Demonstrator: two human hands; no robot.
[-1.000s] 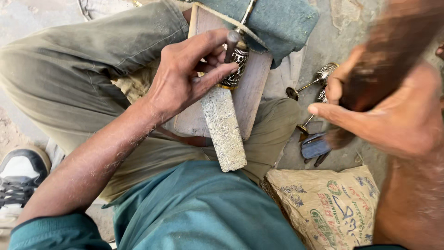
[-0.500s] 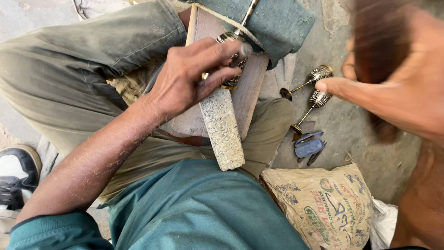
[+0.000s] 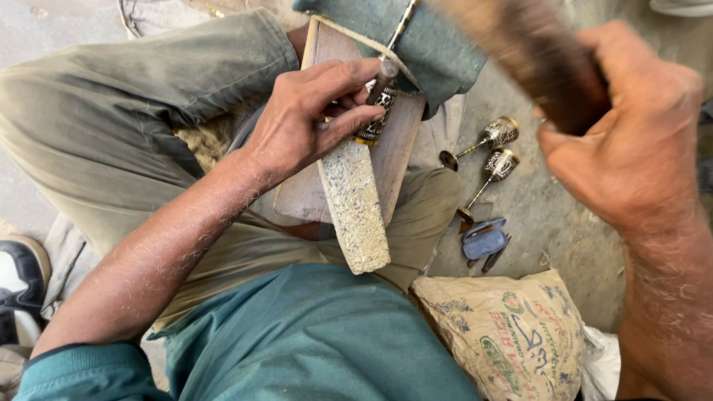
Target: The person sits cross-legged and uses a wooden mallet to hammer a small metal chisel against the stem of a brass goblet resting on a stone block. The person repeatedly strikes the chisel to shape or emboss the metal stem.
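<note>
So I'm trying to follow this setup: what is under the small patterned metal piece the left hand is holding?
The patterned metal piece rests at the top of a rough grey block, which lies on a wooden board across the lap. The left hand covers the contact.

You wear a teal shirt with its sleeve pushed up your left forearm, dusty olive-green trousers, and a black-and-white sneaker. Both forearms are bare and hairy.

Brown tool in right hand motion-blurred, cut off at top, small metal piece half hidden by left hand
</note>
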